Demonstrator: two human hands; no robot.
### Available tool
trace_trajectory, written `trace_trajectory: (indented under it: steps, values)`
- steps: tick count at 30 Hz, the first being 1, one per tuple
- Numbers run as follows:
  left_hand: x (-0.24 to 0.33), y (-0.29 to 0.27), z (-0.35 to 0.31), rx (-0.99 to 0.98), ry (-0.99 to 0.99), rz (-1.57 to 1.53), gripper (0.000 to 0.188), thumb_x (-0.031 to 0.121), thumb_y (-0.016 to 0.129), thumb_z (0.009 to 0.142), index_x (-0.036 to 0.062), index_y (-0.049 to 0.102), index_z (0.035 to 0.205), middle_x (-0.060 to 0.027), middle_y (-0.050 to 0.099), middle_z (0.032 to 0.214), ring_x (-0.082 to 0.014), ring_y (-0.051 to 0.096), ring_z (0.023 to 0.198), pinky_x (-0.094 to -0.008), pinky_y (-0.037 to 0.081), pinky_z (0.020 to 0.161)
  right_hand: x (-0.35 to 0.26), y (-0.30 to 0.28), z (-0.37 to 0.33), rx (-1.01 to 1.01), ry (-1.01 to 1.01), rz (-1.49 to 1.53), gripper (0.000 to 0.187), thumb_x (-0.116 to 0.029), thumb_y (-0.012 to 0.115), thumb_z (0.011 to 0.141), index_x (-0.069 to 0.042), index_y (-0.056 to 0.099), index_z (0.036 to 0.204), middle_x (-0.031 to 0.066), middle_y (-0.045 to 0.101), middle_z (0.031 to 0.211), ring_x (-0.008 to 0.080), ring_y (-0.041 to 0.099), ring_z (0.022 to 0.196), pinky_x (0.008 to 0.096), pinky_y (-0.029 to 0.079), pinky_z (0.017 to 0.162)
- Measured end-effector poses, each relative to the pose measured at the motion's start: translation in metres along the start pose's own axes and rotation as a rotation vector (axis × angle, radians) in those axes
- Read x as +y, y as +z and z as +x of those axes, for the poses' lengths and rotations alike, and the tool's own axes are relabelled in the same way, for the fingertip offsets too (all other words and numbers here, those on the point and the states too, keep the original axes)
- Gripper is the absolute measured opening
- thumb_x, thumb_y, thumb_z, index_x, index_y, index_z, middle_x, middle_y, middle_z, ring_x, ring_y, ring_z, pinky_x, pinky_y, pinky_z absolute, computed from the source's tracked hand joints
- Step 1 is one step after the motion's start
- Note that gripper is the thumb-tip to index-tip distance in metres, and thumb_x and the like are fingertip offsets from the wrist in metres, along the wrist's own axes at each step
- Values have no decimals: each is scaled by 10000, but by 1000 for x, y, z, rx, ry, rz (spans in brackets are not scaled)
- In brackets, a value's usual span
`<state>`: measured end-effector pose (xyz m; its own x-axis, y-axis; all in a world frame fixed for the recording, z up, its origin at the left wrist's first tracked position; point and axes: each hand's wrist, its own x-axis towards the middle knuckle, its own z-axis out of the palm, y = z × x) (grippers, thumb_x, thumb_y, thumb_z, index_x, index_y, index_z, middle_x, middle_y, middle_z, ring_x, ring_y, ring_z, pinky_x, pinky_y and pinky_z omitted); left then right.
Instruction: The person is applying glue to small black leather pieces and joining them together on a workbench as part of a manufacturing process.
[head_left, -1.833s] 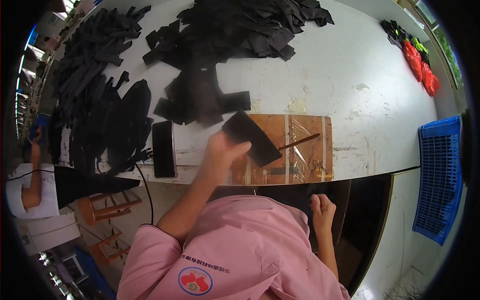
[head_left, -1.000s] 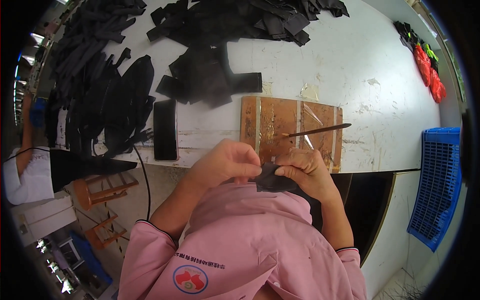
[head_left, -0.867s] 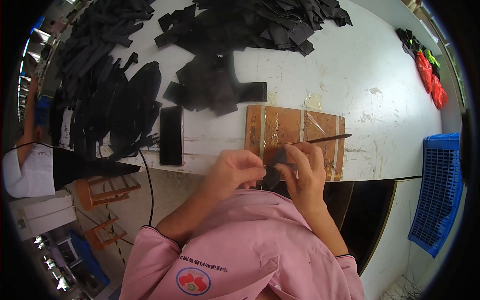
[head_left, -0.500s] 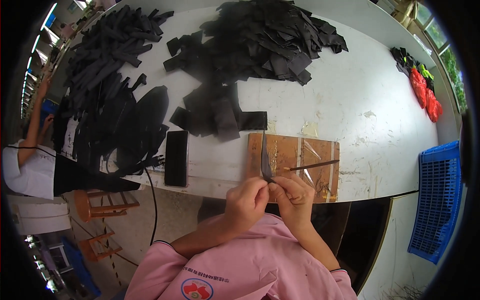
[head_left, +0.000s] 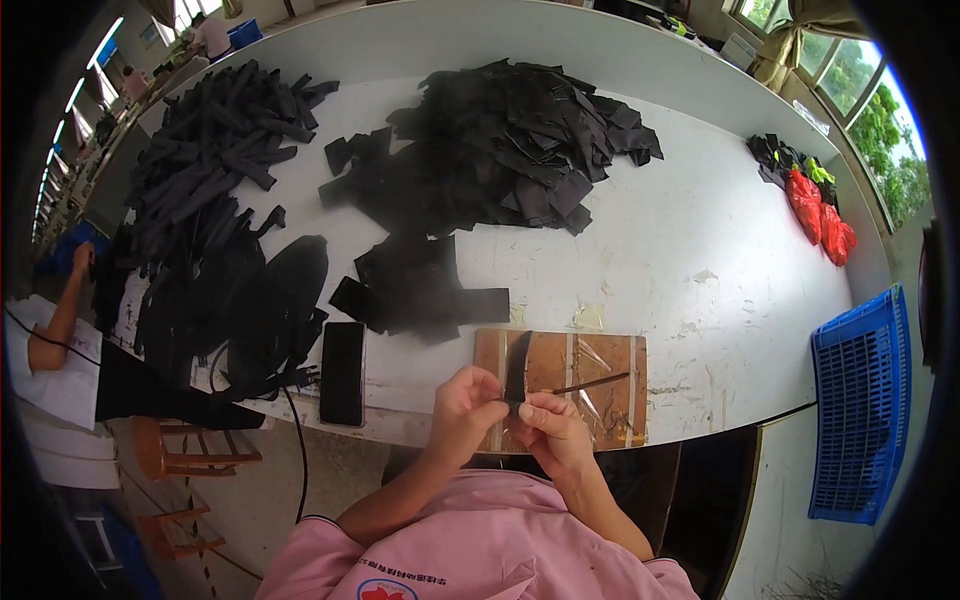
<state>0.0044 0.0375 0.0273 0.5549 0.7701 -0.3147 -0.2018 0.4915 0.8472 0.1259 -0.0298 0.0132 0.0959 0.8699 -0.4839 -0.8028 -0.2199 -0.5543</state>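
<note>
- Over the brown board (head_left: 548, 360), partly hiding it: black cloth strip (head_left: 517, 368), lower end clamped in fingers of left hand (head_left: 466, 412) and right hand (head_left: 557, 433).
- On the board: thin stick (head_left: 602, 382).
- Left: phone (head_left: 343, 373); beyond, cloth pile (head_left: 515, 140).
- Right: red bags (head_left: 805, 203), blue basket (head_left: 858, 405).

The left hand (head_left: 463, 412) and right hand (head_left: 558, 430) pinch a black strip (head_left: 516, 368) over a board (head_left: 618, 422) by the near edge of the table (head_left: 730, 320).

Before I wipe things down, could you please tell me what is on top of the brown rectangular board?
A thin dark stick and pale tape strips are visible; behind the left hand, right hand and black fabric strip, the board is hidden.
</note>
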Motion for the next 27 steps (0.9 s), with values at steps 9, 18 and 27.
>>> trace_trajectory:
  steps: [9, 18, 27]
  values:
    - [-3, -4, 13, 45, 140, 145, 202, -67, 526, 720, -15, 467, 906, -81, 581, 795, -70, 526, 612, -180, 399, 517, 1, -4, 9, 22, -138, -261, 125, -170, 545, 829, -65, 517, 767, -18, 495, 648, 71, 443, 561, 198, 340, 518]
    - [29, 8, -10, -584, -202, -321, 397, -37, 562, 699, 26, 417, 1063, -36, 545, 803, -50, 476, 583, -153, 344, 503, -18, 8, -15, -230, -447, -319, 94, -76, 505, 818, -16, 550, 760, 5, 494, 912, 78, 473, 786, 218, 383, 733]
    - [11, 41, -20, -46, 636, 494, 154, -93, 488, 790, -7, 517, 916, -89, 552, 949, -104, 544, 814, -221, 453, 676, -35, 6, -42, 29, -709, -890, 42, -36, 535, 776, -1, 517, 763, 86, 537, 781, 150, 506, 665, 243, 401, 595]
